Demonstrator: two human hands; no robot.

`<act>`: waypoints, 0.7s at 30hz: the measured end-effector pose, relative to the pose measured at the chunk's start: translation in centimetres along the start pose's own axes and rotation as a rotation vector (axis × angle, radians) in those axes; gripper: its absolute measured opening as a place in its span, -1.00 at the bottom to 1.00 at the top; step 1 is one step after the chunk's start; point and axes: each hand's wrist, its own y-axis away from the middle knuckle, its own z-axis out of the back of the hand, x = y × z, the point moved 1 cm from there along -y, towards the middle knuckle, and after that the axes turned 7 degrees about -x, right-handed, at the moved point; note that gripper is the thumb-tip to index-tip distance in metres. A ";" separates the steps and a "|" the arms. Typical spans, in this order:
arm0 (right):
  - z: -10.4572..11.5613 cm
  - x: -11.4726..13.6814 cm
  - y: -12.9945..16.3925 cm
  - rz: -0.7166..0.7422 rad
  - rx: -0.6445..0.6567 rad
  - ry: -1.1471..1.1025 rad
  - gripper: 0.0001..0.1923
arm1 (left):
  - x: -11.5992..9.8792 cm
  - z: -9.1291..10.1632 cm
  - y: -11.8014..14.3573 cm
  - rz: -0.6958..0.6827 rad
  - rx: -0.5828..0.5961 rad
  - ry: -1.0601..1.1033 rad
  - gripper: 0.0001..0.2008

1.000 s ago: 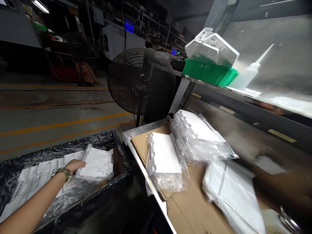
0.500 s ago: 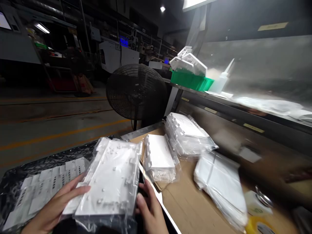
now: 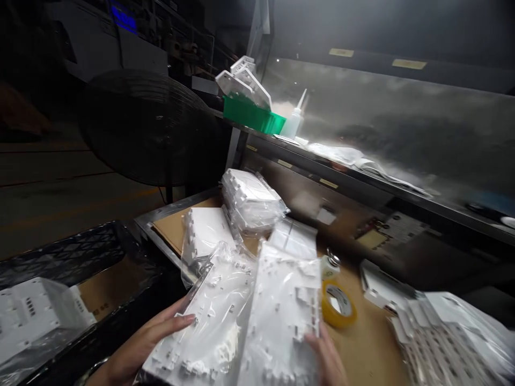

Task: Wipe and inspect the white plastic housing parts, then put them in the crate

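Note:
My left hand grips the outer edge of a white plastic panel in a clear plastic bag, thumb on top. A second bagged white panel lies against it on the right, and my right hand, slightly blurred, holds its right edge. Both panels show small raised posts and clips, and their lower ends leave the picture. Just beyond them, a bagged stack of white panels rests on the cardboard-covered bench. Another bagged stack sits farther back.
A black crate at left contains bagged white parts. Yellow tape, a small bottle and flat clear bags lie on the bench. White parts are lined up at right. The shelf carries a green bin; a fan stands behind.
My view has swung right, bringing the tape and the row of parts into sight. The bagged panels have moved from beside the crate to over the bench and now show as two side by side.

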 end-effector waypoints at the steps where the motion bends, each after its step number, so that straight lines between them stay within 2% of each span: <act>1: 1.4 0.5 -0.8 -0.103 -0.057 -0.042 -0.50 | 0.2 -0.7 -0.1 0.045 0.035 0.012 -0.32; 2: 2.6 1.0 -1.6 -0.199 -0.108 -0.100 -0.45 | 0.3 -1.3 -0.3 0.083 0.085 0.017 -0.31; 3: 3.7 1.7 -2.5 -0.235 -0.151 -0.144 -0.43 | 0.5 -2.0 -0.6 0.114 0.150 0.022 -0.31; 4: 4.7 2.3 -3.4 -0.157 -0.178 -0.149 -0.47 | 0.6 -2.6 -1.0 0.144 0.225 0.027 -0.32; 7: 6.5 4.3 -5.5 0.342 -0.186 -0.079 -0.75 | 1.3 -4.4 -2.3 0.253 0.375 0.025 -0.48; 9: 6.5 5.4 -6.0 0.732 -0.103 -0.042 -0.88 | 1.8 -5.5 -3.0 0.327 0.405 0.022 -0.63; 11: 5.8 6.4 -5.7 1.063 0.024 0.041 -0.87 | 2.4 -6.3 -3.4 0.391 0.429 0.030 -0.70; 13: 4.7 7.3 -4.8 1.292 0.125 0.179 -0.81 | 2.9 -6.8 -3.4 0.450 0.487 0.047 -0.65; 16: 3.4 8.1 -3.8 1.333 0.162 0.259 -0.81 | 3.4 -7.0 -3.1 0.467 0.590 0.075 -0.55; 19: 2.9 8.1 -3.5 1.295 0.209 0.263 -0.80 | 3.7 -6.9 -3.0 0.317 0.696 0.070 -0.56; 21: 2.8 7.9 -3.5 1.267 0.270 0.301 -0.76 | 4.1 -6.6 -3.1 0.248 0.787 0.055 -0.49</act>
